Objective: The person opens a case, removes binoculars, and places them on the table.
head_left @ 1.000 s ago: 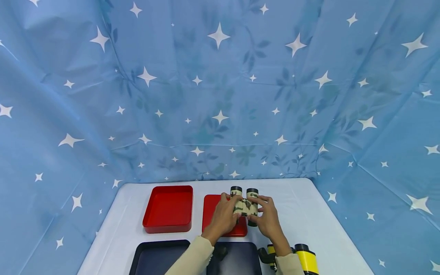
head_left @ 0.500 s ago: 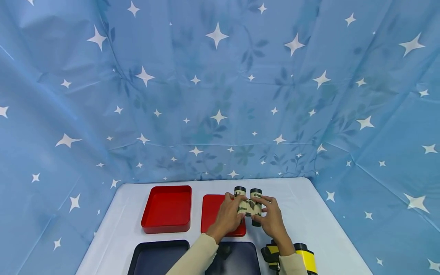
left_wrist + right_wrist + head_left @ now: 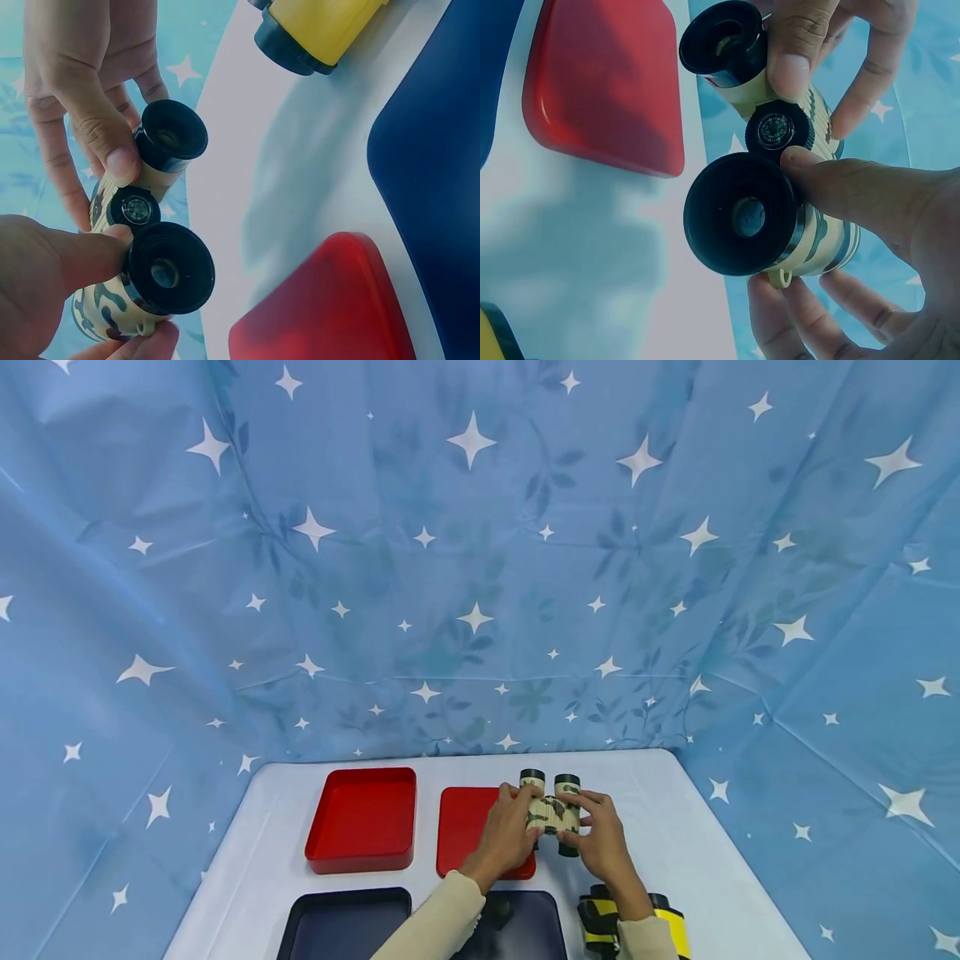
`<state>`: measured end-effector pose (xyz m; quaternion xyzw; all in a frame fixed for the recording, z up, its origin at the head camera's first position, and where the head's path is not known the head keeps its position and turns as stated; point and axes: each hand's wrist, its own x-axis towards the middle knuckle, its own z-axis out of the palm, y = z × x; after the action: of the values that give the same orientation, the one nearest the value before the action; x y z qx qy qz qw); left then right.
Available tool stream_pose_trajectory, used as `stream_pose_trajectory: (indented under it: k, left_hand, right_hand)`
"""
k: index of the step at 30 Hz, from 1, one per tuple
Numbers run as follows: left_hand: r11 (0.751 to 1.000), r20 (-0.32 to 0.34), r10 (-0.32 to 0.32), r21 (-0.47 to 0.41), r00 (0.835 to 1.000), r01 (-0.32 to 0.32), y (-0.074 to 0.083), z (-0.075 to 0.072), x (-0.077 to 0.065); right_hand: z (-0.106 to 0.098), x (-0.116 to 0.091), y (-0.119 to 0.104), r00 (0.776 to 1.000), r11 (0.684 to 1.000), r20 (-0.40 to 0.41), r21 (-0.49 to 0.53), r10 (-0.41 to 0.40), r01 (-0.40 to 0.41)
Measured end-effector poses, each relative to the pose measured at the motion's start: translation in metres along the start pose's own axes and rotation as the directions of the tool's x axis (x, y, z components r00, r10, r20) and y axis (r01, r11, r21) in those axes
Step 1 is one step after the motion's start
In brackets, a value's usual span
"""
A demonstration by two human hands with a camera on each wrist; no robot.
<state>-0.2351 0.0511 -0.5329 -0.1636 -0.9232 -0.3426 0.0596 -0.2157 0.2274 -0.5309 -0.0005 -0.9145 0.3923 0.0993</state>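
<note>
Camouflage-patterned binoculars point(image 3: 553, 814) are gripped between both hands, above the white table to the right of a red lid-like piece point(image 3: 465, 827). My left hand point(image 3: 510, 831) holds one barrel, thumb near the central wheel and fingers around the far side. On the other barrel, my right hand point(image 3: 603, 839) has its thumb and fingers. In the left wrist view the black eyecups point(image 3: 169, 268) face the camera, with a small compass point(image 3: 136, 210) set in the wheel between them. The right wrist view shows the same compass point(image 3: 775, 130) between the two thumbs.
A red tray point(image 3: 360, 865) stands at the back left. Two dark blue trays lie in front, a left one point(image 3: 345, 927) and a right one point(image 3: 536, 935) partly under the left sleeve. Yellow-and-black binoculars point(image 3: 597, 920) rest at the right, partly behind my right forearm. A starry blue curtain point(image 3: 480, 568) surrounds the table.
Both hands have shifted a little to the right with the camouflage binoculars, away from over the red piece. The grip looks the same.
</note>
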Motion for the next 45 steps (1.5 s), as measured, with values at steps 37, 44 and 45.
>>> stream_pose_trajectory:
  k: [37,44,45]
  left_hand:
    - [0.991,0.002,0.003,-0.134,1.0,-0.003,0.02,0.03,0.01]
    - [0.989,0.013,-0.023,-0.148,1.0,0.025,0.019,0.04,0.012]
    - [0.988,0.013,-0.028,-0.149,1.0,0.029,0.019,0.042,0.013]
  right_hand:
    - [-0.028,0.005,0.031,0.987,0.992,0.107,0.024,0.12,-0.123]
    - [-0.029,0.006,0.037,0.987,0.992,0.102,0.018,0.125,-0.128]
    - [-0.028,0.006,0.038,0.988,0.992,0.1,0.017,0.121,-0.124]
